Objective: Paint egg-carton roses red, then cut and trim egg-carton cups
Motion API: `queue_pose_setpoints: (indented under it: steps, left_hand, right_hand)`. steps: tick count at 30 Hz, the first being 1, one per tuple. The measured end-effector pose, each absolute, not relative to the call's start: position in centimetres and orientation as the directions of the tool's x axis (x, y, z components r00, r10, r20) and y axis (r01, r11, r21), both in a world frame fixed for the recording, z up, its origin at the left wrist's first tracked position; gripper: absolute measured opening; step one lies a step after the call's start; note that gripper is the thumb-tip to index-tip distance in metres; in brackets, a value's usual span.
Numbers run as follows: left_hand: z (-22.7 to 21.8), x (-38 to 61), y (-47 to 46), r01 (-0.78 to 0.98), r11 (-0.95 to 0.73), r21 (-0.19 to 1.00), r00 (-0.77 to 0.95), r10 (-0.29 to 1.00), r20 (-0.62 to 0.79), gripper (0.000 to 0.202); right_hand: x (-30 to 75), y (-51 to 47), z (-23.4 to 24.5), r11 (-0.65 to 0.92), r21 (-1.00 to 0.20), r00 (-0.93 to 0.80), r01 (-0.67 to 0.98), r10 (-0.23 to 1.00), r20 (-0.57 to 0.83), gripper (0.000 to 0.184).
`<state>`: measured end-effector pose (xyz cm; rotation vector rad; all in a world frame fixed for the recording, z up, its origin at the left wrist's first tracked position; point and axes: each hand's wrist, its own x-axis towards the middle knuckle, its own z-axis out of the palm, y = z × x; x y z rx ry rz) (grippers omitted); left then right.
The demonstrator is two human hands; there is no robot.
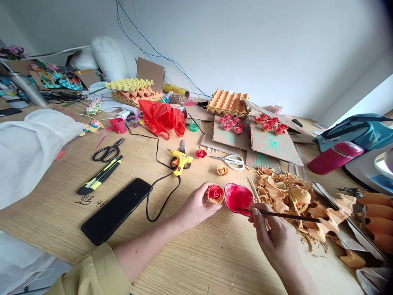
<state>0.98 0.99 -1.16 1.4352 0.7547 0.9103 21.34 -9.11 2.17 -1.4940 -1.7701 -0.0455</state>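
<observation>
My left hand (199, 206) holds a small rose (215, 194) made of egg-carton pulp, its middle red and its outer petals still orange-tan. Close beside it on the table sits a dish of red paint (238, 198) with a wavy rim. In my right hand (273, 233) is a thin dark paintbrush (291, 216), gripped near its lower end, with the tip down in the paint. Behind the dish lie an unpainted rose (222, 170) and a red rose (200, 153).
A yellow glue gun (181, 162), white-handled scissors (233, 161), black scissors (107, 152), a utility knife (100, 176) and a phone (116, 211) lie around. Carton scraps (285, 192) pile up at right, near a pink bottle (336, 157). Red roses stand on cardboard (273, 141) behind.
</observation>
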Motion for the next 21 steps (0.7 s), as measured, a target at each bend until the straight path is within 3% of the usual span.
queue_pose_setpoints:
  steps: [5, 12, 21]
  left_hand:
    - [-1.1, 0.7, 0.8, 0.006, -0.156, 0.988, 0.477, 0.868, 0.134, 0.040]
    - [-0.5, 0.7, 0.6, 0.070, -0.189, 0.979, 0.501, 0.856, 0.130, 0.038]
    - [0.3, 0.7, 0.1, 0.127, -0.306, 0.944, 0.495, 0.844, 0.207, 0.033]
  right_hand:
    - [21.5, -10.2, 2.2, 0.317, -0.524, 0.097, 0.791, 0.780, 0.618, 0.018]
    - [21.0, -10.6, 2.4, 0.505, -0.549, -0.070, 0.666, 0.775, 0.629, 0.021]
    - [20.7, -10.6, 1.7, 0.436, -0.562, -0.013, 0.703, 0.798, 0.603, 0.019]
